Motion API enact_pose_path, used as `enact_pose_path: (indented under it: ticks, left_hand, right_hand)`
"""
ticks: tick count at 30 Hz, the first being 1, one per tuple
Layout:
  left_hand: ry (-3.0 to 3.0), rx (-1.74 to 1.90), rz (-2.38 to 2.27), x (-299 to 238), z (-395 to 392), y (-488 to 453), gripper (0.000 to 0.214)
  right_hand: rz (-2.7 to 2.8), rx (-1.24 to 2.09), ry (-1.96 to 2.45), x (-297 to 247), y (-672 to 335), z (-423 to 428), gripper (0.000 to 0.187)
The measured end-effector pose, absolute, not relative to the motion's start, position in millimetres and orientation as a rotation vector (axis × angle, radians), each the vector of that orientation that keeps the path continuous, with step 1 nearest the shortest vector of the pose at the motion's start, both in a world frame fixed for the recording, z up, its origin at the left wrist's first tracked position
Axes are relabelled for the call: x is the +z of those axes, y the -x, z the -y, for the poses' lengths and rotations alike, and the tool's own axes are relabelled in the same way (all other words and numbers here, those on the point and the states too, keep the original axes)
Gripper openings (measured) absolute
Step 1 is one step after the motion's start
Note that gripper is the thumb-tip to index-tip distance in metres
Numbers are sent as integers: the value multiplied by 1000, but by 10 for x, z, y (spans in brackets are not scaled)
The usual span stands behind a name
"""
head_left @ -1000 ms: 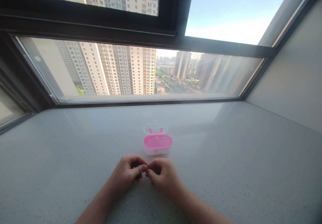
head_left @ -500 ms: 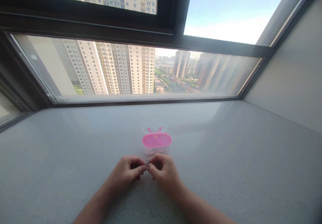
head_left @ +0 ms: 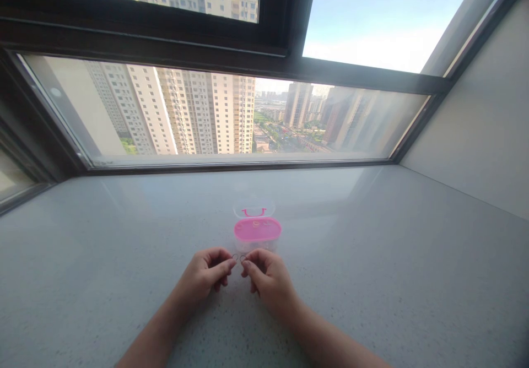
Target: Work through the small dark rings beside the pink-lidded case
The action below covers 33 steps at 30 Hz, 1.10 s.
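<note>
My left hand [head_left: 210, 269] pinches a thin dark ring [head_left: 235, 256] between thumb and forefinger. A second small ring [head_left: 242, 258] is pinched by my right hand [head_left: 264, 271], a short gap from the first. Both rings are too small to show their exact kind. Just beyond my fingers stands a small clear plastic box [head_left: 256, 245] with a pink inner tray [head_left: 258, 230]. On the tray lies a small yellowish ring-like piece [head_left: 255, 223], with other tiny bits that I cannot make out. My fingers hide part of the box's front.
The box's clear lid with a pink handle [head_left: 253, 214] lies behind it. All of this is on a pale speckled sill [head_left: 124, 258]. A dark window frame [head_left: 239, 167] bounds the far side, and a white wall [head_left: 479, 120] rises at the right.
My hands have moved slightly apart and a little farther forward. The rings were together between my fingertips; now they are separate, one in each hand.
</note>
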<state>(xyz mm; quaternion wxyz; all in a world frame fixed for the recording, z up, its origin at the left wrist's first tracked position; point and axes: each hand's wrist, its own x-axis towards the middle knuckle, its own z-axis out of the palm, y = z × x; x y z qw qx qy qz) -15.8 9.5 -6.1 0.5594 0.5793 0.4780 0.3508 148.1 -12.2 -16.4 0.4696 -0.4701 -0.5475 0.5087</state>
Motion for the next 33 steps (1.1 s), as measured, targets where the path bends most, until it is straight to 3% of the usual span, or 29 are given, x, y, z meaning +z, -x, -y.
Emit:
enact_pose_path:
  ticks: [33]
  left_hand:
    - [-1395, 808, -1139, -13, -73, 144, 24]
  right_hand:
    - [1286, 1287, 1122, -158, -1491, 117, 12]
